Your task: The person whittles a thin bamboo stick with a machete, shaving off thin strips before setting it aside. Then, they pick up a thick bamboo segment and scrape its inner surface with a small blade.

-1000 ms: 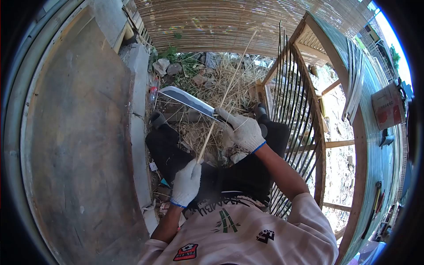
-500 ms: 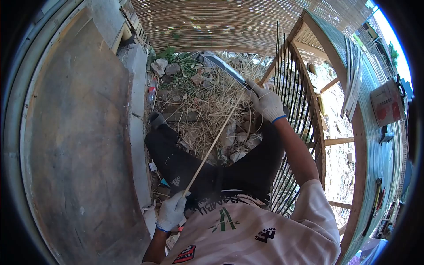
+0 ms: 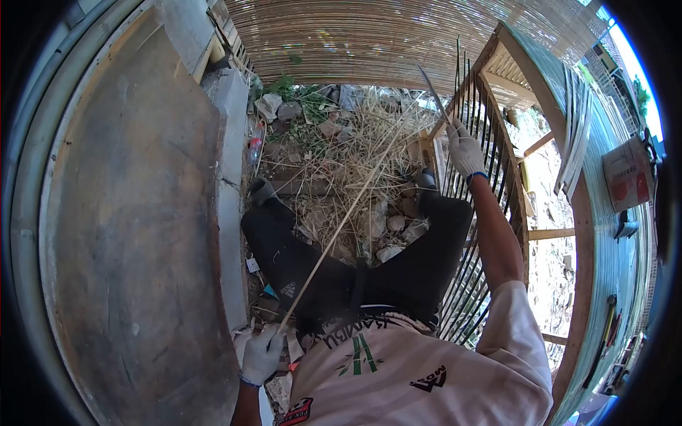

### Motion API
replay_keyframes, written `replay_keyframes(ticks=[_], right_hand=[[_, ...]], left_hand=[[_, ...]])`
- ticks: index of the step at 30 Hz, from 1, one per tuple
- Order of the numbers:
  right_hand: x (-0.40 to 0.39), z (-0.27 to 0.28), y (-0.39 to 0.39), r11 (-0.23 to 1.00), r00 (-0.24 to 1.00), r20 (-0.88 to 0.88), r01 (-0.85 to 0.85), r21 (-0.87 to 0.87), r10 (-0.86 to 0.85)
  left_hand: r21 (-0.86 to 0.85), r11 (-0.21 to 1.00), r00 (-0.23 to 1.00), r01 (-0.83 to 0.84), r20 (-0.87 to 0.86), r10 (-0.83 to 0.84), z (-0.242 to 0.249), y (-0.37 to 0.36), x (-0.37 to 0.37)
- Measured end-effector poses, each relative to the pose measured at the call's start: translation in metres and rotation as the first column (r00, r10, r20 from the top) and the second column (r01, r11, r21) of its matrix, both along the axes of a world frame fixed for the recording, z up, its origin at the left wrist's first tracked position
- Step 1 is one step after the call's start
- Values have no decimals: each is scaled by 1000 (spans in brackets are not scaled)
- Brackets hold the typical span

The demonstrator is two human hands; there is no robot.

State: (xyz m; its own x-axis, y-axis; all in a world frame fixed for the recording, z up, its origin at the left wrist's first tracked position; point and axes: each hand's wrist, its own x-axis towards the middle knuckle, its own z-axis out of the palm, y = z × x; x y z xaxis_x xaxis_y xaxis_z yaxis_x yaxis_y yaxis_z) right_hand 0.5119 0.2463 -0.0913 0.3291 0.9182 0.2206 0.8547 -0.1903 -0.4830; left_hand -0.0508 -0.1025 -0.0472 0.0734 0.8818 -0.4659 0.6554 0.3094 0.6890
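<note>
My left hand (image 3: pixel 261 355), in a white glove with a blue cuff, is closed around the lower end of a long, thin bamboo strip (image 3: pixel 335 238). The strip slants up and away over my lap, its far end above the straw on the ground. Out to the right, my gloved right hand (image 3: pixel 466 153) grips a long-bladed knife (image 3: pixel 434 95), its handle hidden in the fingers. The blade points forward and slightly left, apart from the strip.
A large worn board (image 3: pixel 131 206) stands along my left beside a concrete ledge (image 3: pixel 231 142). Dark upright slats (image 3: pixel 490 149) and a wooden frame (image 3: pixel 582 234) line the right. Straw and rubble (image 3: pixel 334 160) cover the ground; a bamboo screen (image 3: pixel 341 42) hangs ahead. A bucket (image 3: pixel 626 172) sits far right.
My right hand has swung the knife outward to the right, off the strip, and the blade has turned more upright. My left hand has drawn the strip slightly back toward me.
</note>
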Motion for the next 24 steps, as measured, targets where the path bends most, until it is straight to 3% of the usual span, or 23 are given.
replay_keyframes(ticks=[1,2,3,4,5,7,8,9,10,11,13,18,24], right_hand=[[0,-12,-7,994,999,-36,-19,103,23],[-42,36,-33,982,878,-466,22,-187,-109],[-49,16,-43,998,876,-480,-62,-7,51],[-64,11,-57,994,852,-515,-108,4,95],[-90,15,-75,987,841,-522,-158,9,139],[-134,40,-105,954,822,-512,-301,-19,249],[-148,40,-114,932,826,-495,-353,-79,270],[-161,36,-121,902,796,-468,-432,6,385],[-170,34,-129,879,824,-383,-473,-59,418],[-179,24,-133,856,821,-284,-516,-1,495],[-191,30,-141,783,773,-286,-613,-109,566],[-207,33,-151,718,722,-329,-677,-158,608],[-208,28,-152,625,631,-343,-767,-144,696]], left_hand=[[-4,1000,997,-30,-66,30,1,9,14],[18,994,994,-108,0,108,-9,20,27],[33,982,981,-184,65,182,-21,34,43],[170,972,986,-162,68,153,-22,52,61],[304,943,991,-135,66,120,-21,72,77],[349,923,981,-162,160,111,-22,103,104],[350,924,982,-157,159,107,-17,117,116],[274,948,978,-164,173,119,-10,131,126],[196,966,974,-169,186,132,-4,139,135],[201,965,974,-167,187,129,-2,145,142],[220,957,959,-188,250,131,1,151,149],[186,970,969,-159,220,117,9,154,154],[175,953,918,-247,356,173,-2,150,155]])
